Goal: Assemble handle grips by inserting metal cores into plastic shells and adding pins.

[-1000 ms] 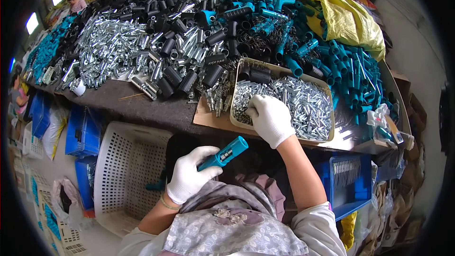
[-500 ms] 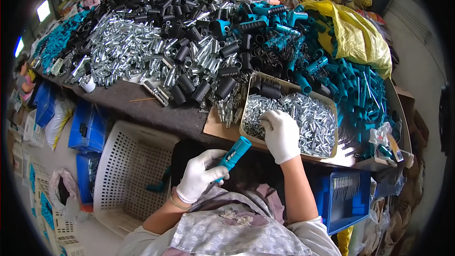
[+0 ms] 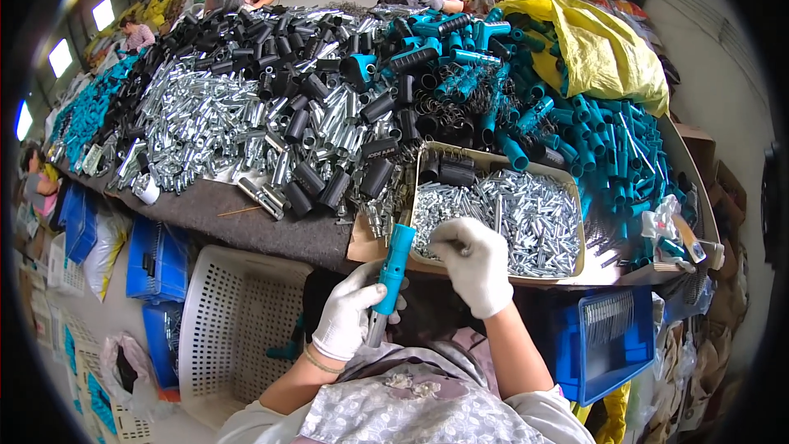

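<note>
Gripping the teal handle point(image 3: 393, 270) upright in my left hand point(image 3: 349, 321); right hand point(image 3: 475, 261) at three o'clock pinches parts over the tray point(image 3: 575, 267).

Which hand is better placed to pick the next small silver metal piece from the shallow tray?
Right. The white-gloved right hand already rests on the silver metal pieces in the shallow tray, while the left hand is occupied gripping the teal plastic tube.
</note>
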### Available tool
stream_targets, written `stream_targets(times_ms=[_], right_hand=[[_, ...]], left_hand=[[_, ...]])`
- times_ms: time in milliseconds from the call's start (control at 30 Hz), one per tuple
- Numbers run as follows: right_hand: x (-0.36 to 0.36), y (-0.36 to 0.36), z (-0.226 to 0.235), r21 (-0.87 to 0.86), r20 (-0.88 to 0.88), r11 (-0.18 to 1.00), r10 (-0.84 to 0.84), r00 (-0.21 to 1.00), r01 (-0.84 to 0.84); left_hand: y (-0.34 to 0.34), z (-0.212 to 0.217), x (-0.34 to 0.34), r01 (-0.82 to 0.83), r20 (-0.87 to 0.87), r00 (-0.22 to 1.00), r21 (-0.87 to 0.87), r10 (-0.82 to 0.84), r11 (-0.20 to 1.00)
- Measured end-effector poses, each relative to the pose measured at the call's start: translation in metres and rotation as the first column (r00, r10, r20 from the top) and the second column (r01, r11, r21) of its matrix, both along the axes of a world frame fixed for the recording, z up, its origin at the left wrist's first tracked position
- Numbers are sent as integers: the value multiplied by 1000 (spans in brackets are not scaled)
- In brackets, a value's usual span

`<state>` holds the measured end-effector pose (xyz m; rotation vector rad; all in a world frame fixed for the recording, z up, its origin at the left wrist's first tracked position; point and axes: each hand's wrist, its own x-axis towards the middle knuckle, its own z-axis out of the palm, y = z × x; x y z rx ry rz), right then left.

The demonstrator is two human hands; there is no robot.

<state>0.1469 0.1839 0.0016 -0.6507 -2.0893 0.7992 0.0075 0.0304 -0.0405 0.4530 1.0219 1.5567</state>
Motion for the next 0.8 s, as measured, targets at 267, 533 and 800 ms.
stream_targets(times_ms=[267,533,800], right_hand=[[-14,-39,3,-196,130,969,176,976,-149],[-27,-47,-4,-534,-70,804,267,961,-262],[-42,-59,-13,-575,-85,777,254,963,-256]], left_hand=[[-11,14,1,-132,-355,924,50,141,990],[-35,9,-19,-121,-252,958,69,135,990],[-42,1,-25,-176,-335,923,70,189,982]])
